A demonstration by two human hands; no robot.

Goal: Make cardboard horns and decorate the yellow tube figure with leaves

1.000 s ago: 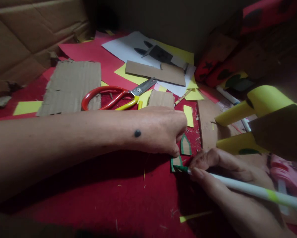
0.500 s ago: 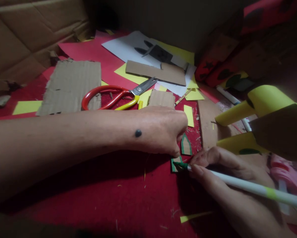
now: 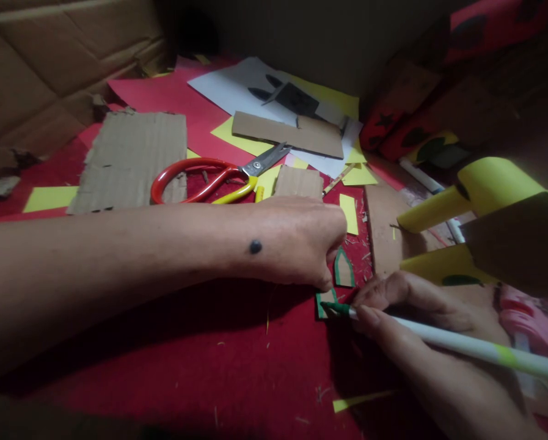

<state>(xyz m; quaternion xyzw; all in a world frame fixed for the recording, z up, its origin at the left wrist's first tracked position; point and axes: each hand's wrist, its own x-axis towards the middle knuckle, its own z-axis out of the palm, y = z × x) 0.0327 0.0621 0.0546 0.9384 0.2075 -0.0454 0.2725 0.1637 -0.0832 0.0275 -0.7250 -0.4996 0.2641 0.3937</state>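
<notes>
My right hand (image 3: 420, 336) is closed in a writing grip around a white felt-tip pen (image 3: 457, 343) with a green tip. The tip rests on a small cardboard piece (image 3: 327, 297) that has green edging. My left hand (image 3: 301, 238) is curled, its fingertips pressing the upper end of that piece against the red surface (image 3: 237, 366); most of its fingers are hidden. Just above lies a second cardboard piece (image 3: 344, 270), pointed at one end and outlined in green. Beyond my left forearm are scissors (image 3: 255, 168) with red and yellow handles, blades apart.
Corrugated cardboard (image 3: 131, 153) lies at the left, below a tall cardboard wall (image 3: 67, 67). Red, white and yellow papers (image 3: 228, 85) spread across the back. A yellow paper construction (image 3: 498, 183) stands at the right, near a pink tool (image 3: 528, 318), possibly a glue gun.
The pen has shifted slightly right, its tip moving a little across the cardboard piece. My left hand and the things around it stay where they were.
</notes>
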